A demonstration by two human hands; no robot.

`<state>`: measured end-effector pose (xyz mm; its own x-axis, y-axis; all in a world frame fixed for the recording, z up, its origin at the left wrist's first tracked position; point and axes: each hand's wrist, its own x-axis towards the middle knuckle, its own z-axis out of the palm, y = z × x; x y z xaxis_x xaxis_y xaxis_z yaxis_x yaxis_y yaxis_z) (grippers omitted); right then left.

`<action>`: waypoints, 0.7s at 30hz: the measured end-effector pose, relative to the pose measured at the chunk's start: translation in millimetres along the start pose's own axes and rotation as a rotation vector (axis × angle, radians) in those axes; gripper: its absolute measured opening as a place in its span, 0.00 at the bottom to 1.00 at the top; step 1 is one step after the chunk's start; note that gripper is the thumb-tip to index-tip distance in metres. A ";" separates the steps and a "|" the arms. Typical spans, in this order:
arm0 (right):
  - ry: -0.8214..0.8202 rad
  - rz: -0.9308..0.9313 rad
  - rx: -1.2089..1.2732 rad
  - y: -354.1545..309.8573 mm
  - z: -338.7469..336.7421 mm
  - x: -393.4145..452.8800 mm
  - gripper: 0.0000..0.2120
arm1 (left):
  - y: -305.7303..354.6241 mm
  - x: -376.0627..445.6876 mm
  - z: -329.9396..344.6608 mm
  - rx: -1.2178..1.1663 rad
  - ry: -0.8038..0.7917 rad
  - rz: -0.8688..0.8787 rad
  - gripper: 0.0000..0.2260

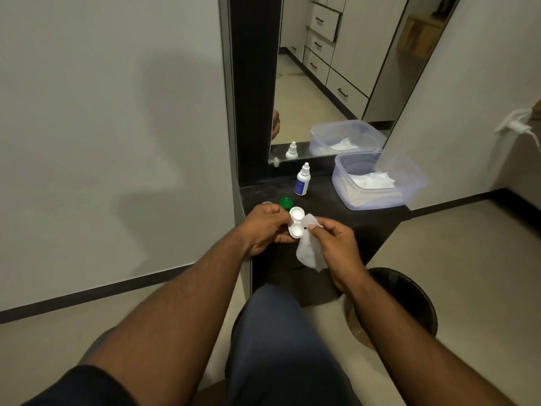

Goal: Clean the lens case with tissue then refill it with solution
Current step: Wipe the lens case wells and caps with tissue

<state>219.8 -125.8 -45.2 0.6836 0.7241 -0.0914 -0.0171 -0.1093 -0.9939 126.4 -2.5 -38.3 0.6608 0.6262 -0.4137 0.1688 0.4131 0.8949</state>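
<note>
Two open wells face up in the lens case the left hand grips; right hand pinches tissue.

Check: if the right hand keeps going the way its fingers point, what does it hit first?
Most likely the lens case in the left hand: the right hand, pinching the tissue, points left at it. Depth unclear.

The room is dim and evenly lit, with a soft greenish-grey cast and no glare. A broad, blurred shadow falls on the wall at left, so the light seems to come from above and behind the person. The wide-angle lens bows straight lines near the picture's edges; the centre is fairly sharp, while the forearms at the bottom look soft.
</note>
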 end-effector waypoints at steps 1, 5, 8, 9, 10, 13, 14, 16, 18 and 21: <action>-0.006 -0.020 -0.034 1.7 1.2 0.8 0.05 | 0.1 0.0 -0.7 0.003 0.004 0.001 0.03; -0.038 -0.360 -0.448 13.6 1.8 2.8 0.08 | -0.7 1.9 -1.5 0.006 0.014 -0.016 0.02; -0.066 -0.541 -0.670 19.0 3.3 6.2 0.09 | -0.2 3.5 -1.4 -0.015 0.014 -0.030 0.02; -0.067 -0.551 -0.714 20.5 4.3 6.9 0.10 | -0.1 4.3 -1.7 -0.018 0.005 -0.038 0.02; -0.067 -0.533 -0.732 21.9 5.4 7.2 0.11 | 0.1 4.4 -1.7 -0.018 -0.006 -0.048 0.02; -0.120 -0.384 -0.638 23.4 10.9 6.2 0.14 | 0.6 5.2 -2.8 -0.014 -0.024 -0.040 0.04; -0.156 -0.351 -0.622 23.9 11.6 6.5 0.15 | 0.6 5.0 -2.8 0.002 -0.021 -0.032 0.05; -0.238 -0.331 -0.658 17.1 7.7 8.5 0.16 | 0.1 4.7 -2.0 0.029 -0.019 -0.019 0.04; -0.311 -0.384 -0.790 6.1 -3.9 16.2 0.16 | -0.7 4.9 -1.1 0.038 -0.034 -0.015 0.03; -0.298 -0.545 -1.137 -4.3 -10.4 23.9 0.17 | -1.3 5.4 -2.3 0.037 -0.048 -0.015 0.04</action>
<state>243.7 -115.1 -42.4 0.2159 0.9648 0.1499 0.9369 -0.1615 -0.3101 128.0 1.9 -42.1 0.6919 0.5876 -0.4195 0.2056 0.3966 0.8947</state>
